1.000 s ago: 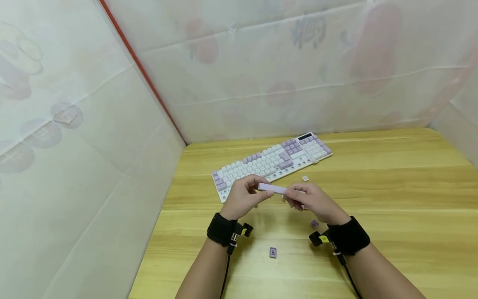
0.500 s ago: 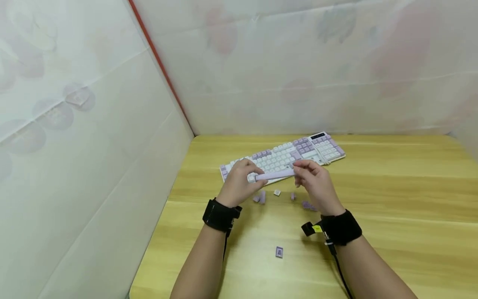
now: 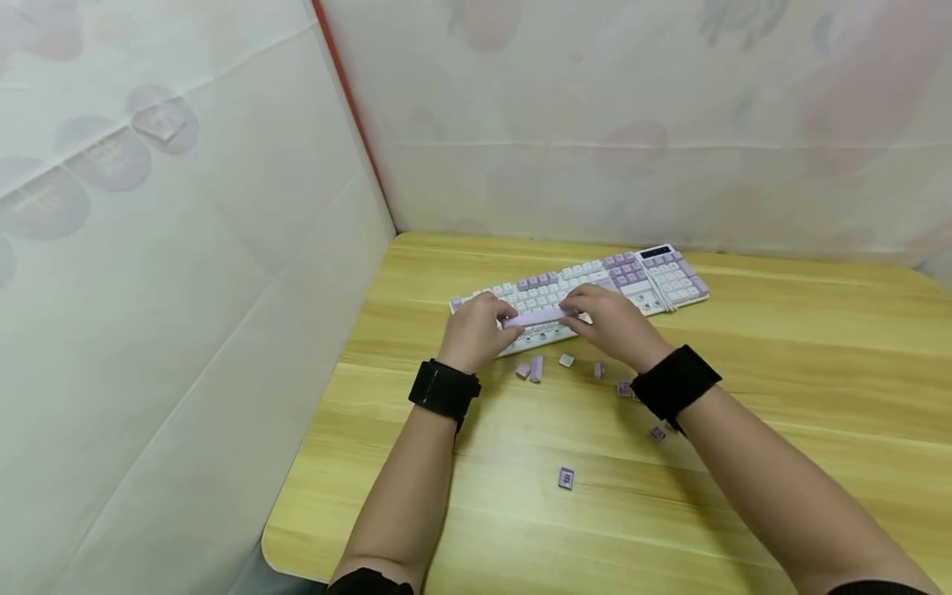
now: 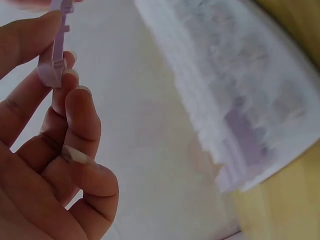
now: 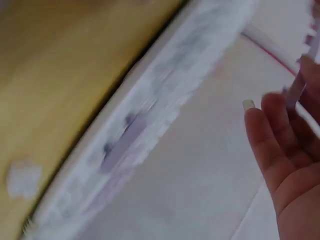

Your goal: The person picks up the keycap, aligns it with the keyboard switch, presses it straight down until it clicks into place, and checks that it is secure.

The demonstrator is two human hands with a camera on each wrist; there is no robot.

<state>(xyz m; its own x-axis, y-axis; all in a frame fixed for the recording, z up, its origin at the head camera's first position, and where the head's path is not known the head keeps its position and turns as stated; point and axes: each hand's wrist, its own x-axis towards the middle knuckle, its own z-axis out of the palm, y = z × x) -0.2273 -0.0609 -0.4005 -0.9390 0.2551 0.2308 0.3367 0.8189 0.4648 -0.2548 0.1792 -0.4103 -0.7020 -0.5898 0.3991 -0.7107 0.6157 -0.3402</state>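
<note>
A long lilac spacebar keycap (image 3: 535, 318) is held level above the front of a white and purple keyboard (image 3: 677, 281). My left hand (image 3: 476, 332) pinches its left end between thumb and fingers, and my right hand (image 3: 613, 325) pinches the right end. In the left wrist view the keycap (image 4: 59, 45) shows small clips along its underside, with the left thumb (image 4: 30, 37) pressed against it. The right wrist view has the right hand (image 5: 295, 155) at its edge, holding the other end. Along the keyboard's front row, bare switches show; part of that row is hidden by my hands.
Loose keycaps lie in front of the keyboard: a long lilac one (image 3: 536, 368), a white one (image 3: 566, 360), a small purple one (image 3: 598, 370) and several others. A purple keycap (image 3: 566, 478) lies nearer on the wooden table (image 3: 506, 512). White sheeting (image 3: 223, 248) walls the left and back.
Both hands have carried the spacebar keycap forward, from in front of the keyboard to over its front rows. The head view has shifted too.
</note>
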